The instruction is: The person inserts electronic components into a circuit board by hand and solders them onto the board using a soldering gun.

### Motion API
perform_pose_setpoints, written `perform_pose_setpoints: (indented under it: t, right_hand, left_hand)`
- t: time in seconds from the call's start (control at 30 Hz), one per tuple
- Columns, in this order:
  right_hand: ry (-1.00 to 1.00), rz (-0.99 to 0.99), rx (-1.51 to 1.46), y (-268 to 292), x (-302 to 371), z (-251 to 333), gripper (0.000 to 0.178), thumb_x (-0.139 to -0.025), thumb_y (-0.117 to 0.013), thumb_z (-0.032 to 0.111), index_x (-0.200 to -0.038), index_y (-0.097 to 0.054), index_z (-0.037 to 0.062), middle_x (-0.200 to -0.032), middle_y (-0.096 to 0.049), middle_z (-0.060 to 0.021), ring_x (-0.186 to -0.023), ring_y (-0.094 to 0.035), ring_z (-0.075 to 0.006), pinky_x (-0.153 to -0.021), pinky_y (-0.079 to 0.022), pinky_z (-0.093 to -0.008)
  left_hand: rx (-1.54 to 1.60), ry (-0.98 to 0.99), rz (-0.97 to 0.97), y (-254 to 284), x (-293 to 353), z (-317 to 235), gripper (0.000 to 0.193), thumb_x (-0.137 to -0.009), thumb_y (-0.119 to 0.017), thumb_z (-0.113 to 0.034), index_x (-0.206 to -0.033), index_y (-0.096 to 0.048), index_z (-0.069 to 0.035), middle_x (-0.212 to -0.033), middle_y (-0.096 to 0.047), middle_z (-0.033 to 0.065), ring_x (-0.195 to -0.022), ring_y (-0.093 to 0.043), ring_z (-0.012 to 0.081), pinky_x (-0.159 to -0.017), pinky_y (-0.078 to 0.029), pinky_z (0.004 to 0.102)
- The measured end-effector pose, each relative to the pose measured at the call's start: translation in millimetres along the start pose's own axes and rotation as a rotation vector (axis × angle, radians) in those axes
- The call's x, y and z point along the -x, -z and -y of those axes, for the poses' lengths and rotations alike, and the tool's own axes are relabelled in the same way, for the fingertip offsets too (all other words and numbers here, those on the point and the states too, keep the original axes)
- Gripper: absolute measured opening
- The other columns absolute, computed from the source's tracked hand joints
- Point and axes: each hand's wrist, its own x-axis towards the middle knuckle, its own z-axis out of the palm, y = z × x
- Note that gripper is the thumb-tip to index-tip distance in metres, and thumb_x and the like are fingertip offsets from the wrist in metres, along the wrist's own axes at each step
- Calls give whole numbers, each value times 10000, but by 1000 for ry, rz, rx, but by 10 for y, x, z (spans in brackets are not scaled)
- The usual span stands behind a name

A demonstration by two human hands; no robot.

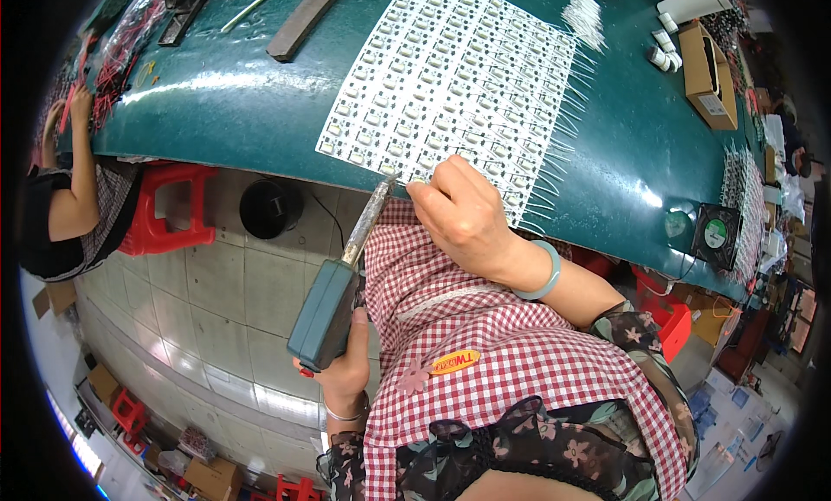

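Note:
My left hand (346, 369) is wrapped round the handle of a soldering gun (325, 310) with a dark green body. Its metal barrel (368, 222) points up, the tip at the near edge of a white circuit board sheet (357, 120). Close to that tip, my right hand (463, 211) is closed in a pinch over the sheet's near edge; what its fingers hold is hidden. Rows of small components cover the sheet. Thin white wires (554, 168) fan out from its right part and stick past its right edge.
The sheet lies on a green table (234, 124). Loose white wires (583, 20) lie beyond it; a cardboard box (708, 77) and a black fan (717, 232) stand at right. Another person (69, 198) works at far left near a red stool (177, 206) and a black bucket (270, 209).

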Motion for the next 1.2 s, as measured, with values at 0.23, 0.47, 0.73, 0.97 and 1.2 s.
perform_pose_setpoints:
  t: [0.23,0.47,0.73,0.97,1.2]
  right_hand:
    - [-10,9,-4,22,-7,18,160,-690,-625,20,-845,-613,-20,-736,-450,-85,-702,-507,-242,-597,-427,-344]
    - [-26,39,-20,101,-23,57,179,-686,-628,9,-860,-620,-34,-747,-462,-89,-719,-510,-245,-616,-434,-346]
    - [-12,5,-44,74,-29,24,202,-674,-684,-41,-869,-632,-31,-716,-447,-82,-667,-500,-235,-556,-420,-339]
    - [-3,-16,-52,43,-24,9,237,-670,-731,-74,-886,-647,-22,-696,-445,-78,-632,-496,-233,-526,-408,-347]
    - [-2,-22,-52,27,-8,5,235,-671,-731,-76,-882,-643,-24,-696,-448,-80,-629,-500,-237,-526,-411,-350]
  left_hand:
    - [-20,-68,-8,-32,-32,-26,241,-779,-741,-12,-1002,-701,70,-898,-728,136,-777,-698,186,-691,-530,275]
    - [-22,-71,-2,-32,-42,-11,249,-775,-744,-13,-1003,-697,77,-904,-727,148,-773,-699,190,-680,-530,277]
    - [-30,-52,24,-20,-32,9,234,-761,-744,-21,-969,-691,74,-859,-714,133,-725,-694,187,-642,-524,273]
    - [-52,-78,30,-35,-46,7,229,-758,-747,-33,-954,-693,71,-850,-716,134,-704,-695,189,-636,-525,275]
    - [-22,-17,11,-24,-10,-14,231,-764,-747,-20,-969,-696,73,-871,-722,135,-736,-695,177,-651,-527,273]
